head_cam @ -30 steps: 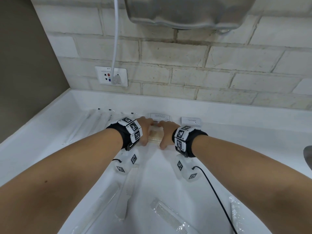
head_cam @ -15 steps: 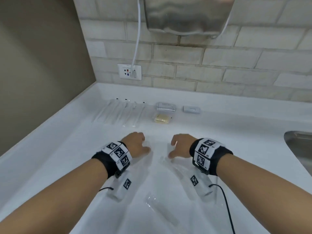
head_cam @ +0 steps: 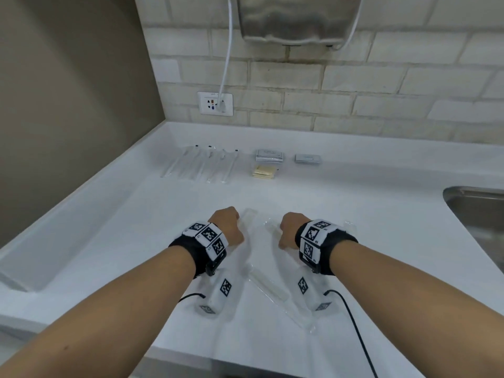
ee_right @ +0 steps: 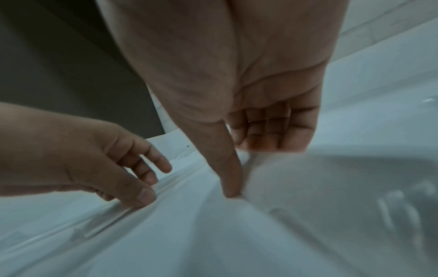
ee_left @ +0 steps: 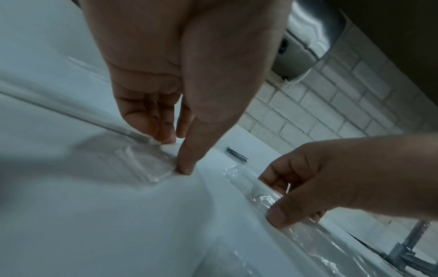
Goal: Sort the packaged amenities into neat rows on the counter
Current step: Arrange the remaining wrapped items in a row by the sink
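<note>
My left hand is low on the white counter and pinches the end of a clear-wrapped packet between thumb and fingers. Just to its right, my right hand pinches a clear-wrapped comb the same way. In the right wrist view the right hand has its thumb down on blurred wrapping. A third wrapped packet lies between my wrists. Along the back stand several long clear-wrapped items, two grey packets and a yellow packet.
A steel sink is set into the counter at the right. A wall socket with a white cable and a metal hand dryer sit on the brick wall behind. Another clear packet lies right of my right wrist.
Both hands pulled back from the back row, leaving the yellow packet there, and have dropped onto wrapped packets near the front of the counter.
</note>
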